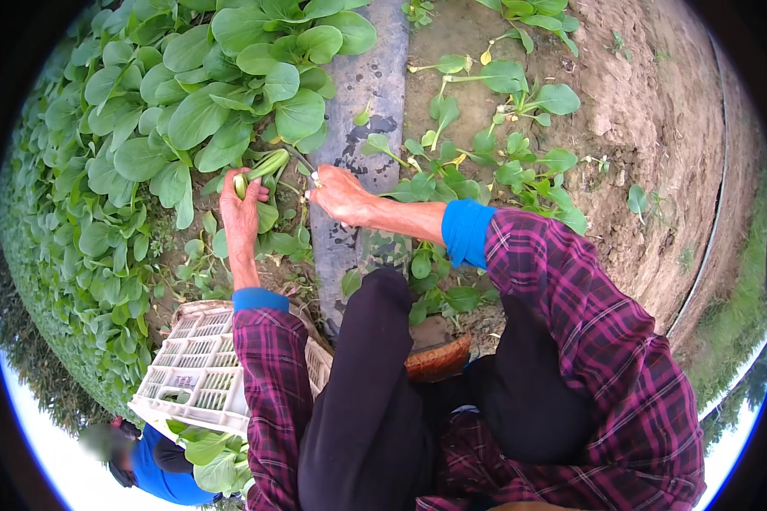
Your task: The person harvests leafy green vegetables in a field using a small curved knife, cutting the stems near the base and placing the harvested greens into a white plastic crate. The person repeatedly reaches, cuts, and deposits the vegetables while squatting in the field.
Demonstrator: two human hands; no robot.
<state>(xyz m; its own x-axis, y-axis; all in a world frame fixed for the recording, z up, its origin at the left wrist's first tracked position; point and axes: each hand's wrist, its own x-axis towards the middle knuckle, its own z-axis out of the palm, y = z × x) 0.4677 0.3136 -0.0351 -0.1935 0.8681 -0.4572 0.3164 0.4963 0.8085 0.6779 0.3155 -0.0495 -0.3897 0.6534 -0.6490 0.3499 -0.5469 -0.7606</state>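
Note:
Near the edge of the leafy green bed, my left hand [241, 207] is closed around a leafy green vegetable [270, 163], its pale green stems pointing right. My right hand [340, 195] grips a thin knife [300, 158] whose dark blade points up and left, close to the cut-looking end of those stems. Whether blade and stems touch cannot be told. Uncut leafy green plants [198, 118] stand just above both hands. Small leaves and stems lie on the soil between the hands, partly under the held vegetable.
A white plastic crate [198, 364] with greens stands beside my left forearm. A dark plastic sheet strip [358, 83] runs up the middle. Loose leaves [503, 76] lie on soil to the right. A person in blue [166, 469] is at lower left.

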